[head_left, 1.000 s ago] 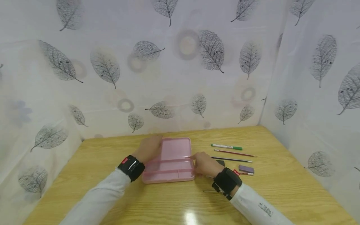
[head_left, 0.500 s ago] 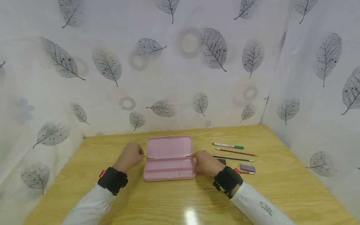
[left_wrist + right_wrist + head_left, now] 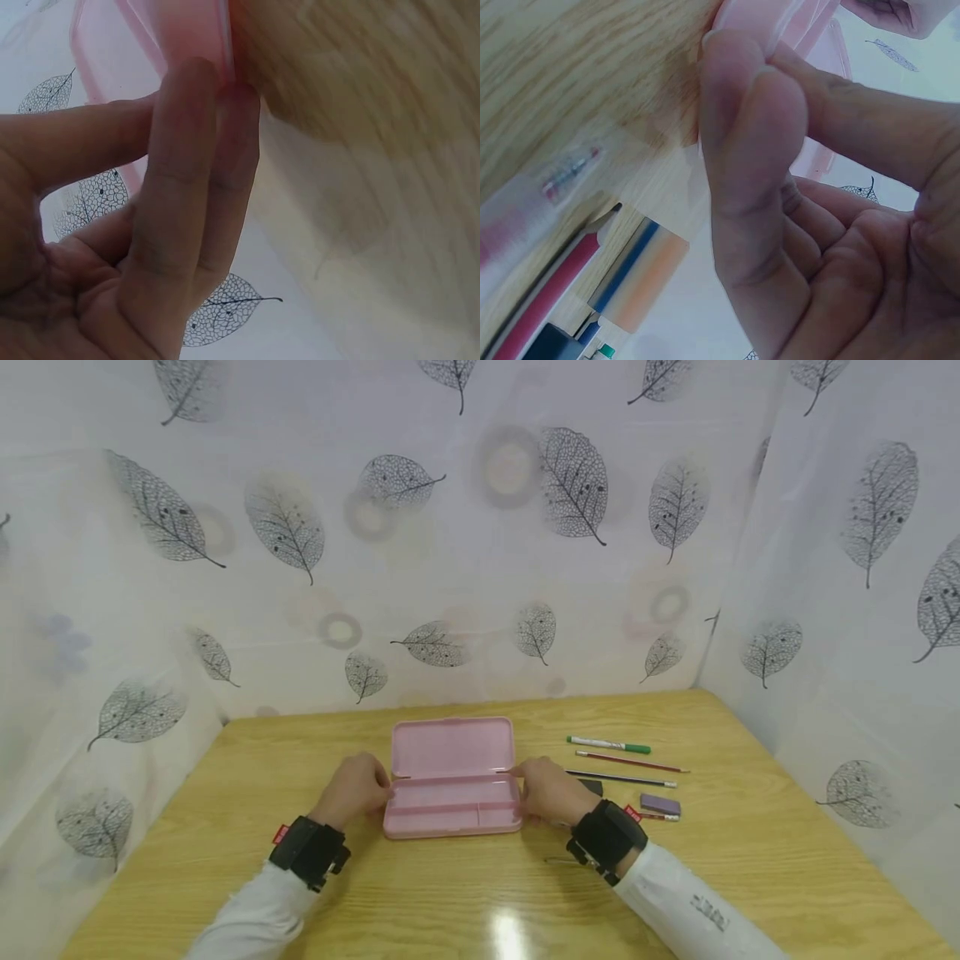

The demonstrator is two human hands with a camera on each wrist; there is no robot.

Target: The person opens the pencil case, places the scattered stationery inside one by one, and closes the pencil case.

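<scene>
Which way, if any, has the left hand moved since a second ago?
Yes: the left hand moved left and nearer, away from the far edge of the table, uncovering the pink lid.

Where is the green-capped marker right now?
In the head view, the green-capped marker lies on the table, right of the open pink case, just beyond a red pencil.

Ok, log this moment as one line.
pink case: open on table; left hand: touches left end; right hand: touches right end; green-capped marker: lies right of case
</scene>
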